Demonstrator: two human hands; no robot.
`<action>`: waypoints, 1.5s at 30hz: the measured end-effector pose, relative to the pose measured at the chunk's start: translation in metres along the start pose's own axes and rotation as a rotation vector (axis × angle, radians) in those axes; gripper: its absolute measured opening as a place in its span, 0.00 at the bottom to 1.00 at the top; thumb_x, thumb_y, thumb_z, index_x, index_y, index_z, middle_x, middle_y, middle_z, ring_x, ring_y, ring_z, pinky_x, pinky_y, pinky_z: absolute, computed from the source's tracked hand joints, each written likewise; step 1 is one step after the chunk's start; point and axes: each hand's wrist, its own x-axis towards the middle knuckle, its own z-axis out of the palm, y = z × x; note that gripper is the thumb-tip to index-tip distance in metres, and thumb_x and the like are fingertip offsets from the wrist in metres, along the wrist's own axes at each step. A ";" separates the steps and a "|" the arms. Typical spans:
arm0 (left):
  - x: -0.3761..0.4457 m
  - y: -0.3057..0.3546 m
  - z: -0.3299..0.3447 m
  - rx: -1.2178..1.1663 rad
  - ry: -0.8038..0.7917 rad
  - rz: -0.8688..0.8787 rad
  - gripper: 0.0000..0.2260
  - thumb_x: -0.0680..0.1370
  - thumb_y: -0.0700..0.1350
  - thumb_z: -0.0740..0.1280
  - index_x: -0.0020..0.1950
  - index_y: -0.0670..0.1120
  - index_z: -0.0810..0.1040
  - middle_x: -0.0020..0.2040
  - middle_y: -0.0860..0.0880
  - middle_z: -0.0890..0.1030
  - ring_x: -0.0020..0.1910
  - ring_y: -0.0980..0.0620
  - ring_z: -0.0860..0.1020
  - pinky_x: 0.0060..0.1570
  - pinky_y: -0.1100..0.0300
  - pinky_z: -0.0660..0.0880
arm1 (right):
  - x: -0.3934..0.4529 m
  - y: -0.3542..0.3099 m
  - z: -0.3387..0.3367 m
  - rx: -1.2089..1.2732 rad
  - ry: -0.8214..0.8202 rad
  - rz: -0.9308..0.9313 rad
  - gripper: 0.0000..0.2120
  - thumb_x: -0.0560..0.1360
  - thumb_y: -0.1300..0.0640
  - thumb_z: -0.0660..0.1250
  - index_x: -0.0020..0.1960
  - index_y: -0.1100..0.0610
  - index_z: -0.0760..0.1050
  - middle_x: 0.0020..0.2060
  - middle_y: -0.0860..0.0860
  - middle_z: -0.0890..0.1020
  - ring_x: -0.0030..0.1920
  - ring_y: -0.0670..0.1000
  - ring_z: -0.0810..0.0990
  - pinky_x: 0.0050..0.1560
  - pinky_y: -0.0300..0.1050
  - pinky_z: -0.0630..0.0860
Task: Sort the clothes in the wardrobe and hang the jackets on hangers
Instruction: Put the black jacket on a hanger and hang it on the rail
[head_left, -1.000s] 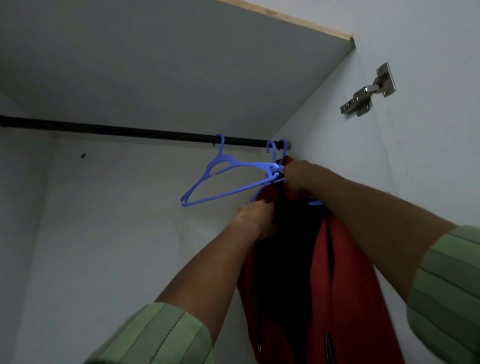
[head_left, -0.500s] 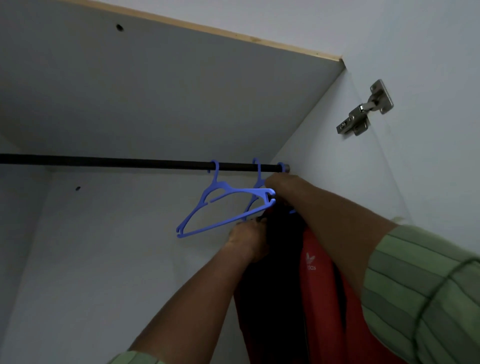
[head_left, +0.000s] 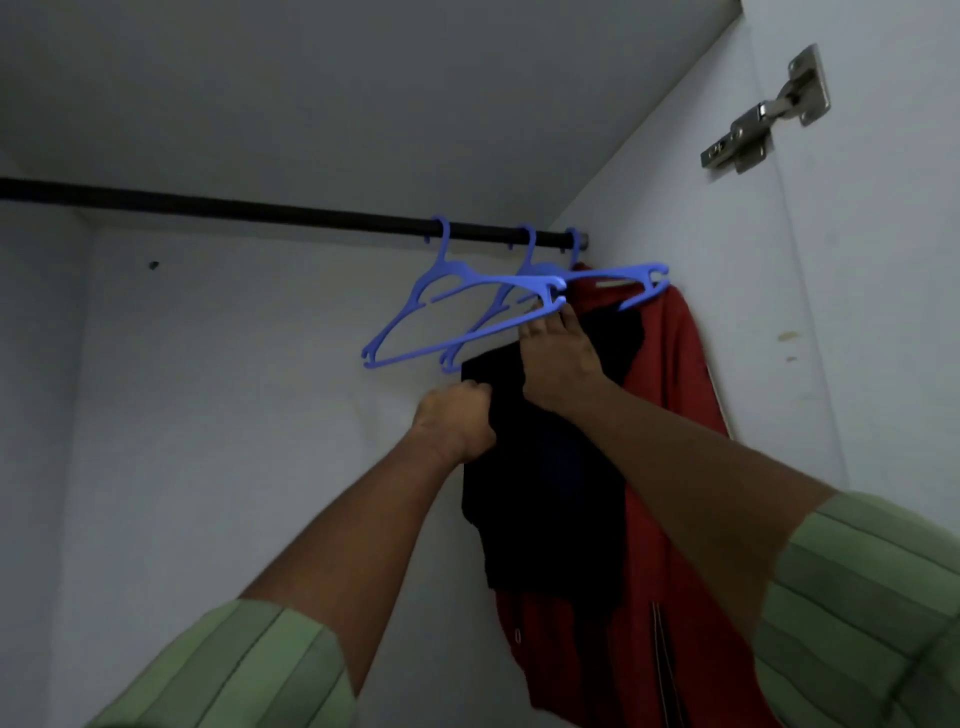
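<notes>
Just above your right hand (head_left: 558, 364), fingers extended and touching it, the blue hanger (head_left: 498, 306) is slanting down-left; your left hand (head_left: 457, 423) is gripping the dark garment (head_left: 550, 467) below.

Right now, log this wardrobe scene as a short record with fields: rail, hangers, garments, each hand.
rail: dark rail spans the wardrobe below the top panel
hangers: three blue hangers hooked on the rail near its right end
garments: red jacket hangs at the far right; dark garment in front of it
left hand: left hand grips the dark garment's left edge
right hand: right hand rests on the dark garment, fingertips at a hanger's bar
other: metal hinge on the right side wall
</notes>
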 end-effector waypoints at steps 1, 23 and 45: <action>-0.007 -0.004 0.001 -0.004 0.010 0.001 0.16 0.78 0.47 0.65 0.65 0.45 0.74 0.64 0.42 0.77 0.62 0.38 0.78 0.57 0.48 0.75 | -0.012 -0.009 0.001 0.044 0.020 0.008 0.40 0.73 0.44 0.68 0.77 0.65 0.61 0.75 0.66 0.64 0.77 0.66 0.60 0.78 0.62 0.55; -0.318 -0.079 0.176 -0.247 -0.339 -0.323 0.16 0.78 0.43 0.64 0.63 0.49 0.83 0.62 0.49 0.81 0.59 0.45 0.80 0.59 0.55 0.76 | -0.301 -0.305 0.057 0.902 -0.617 -0.117 0.18 0.74 0.59 0.68 0.61 0.59 0.69 0.61 0.58 0.72 0.61 0.59 0.72 0.48 0.48 0.68; -0.548 -0.150 0.351 0.188 -0.584 -0.918 0.39 0.77 0.61 0.66 0.81 0.44 0.58 0.81 0.35 0.57 0.77 0.36 0.62 0.69 0.42 0.66 | -0.489 -0.529 0.120 1.165 -0.940 -0.456 0.33 0.76 0.46 0.67 0.77 0.56 0.63 0.69 0.60 0.72 0.69 0.61 0.70 0.71 0.56 0.65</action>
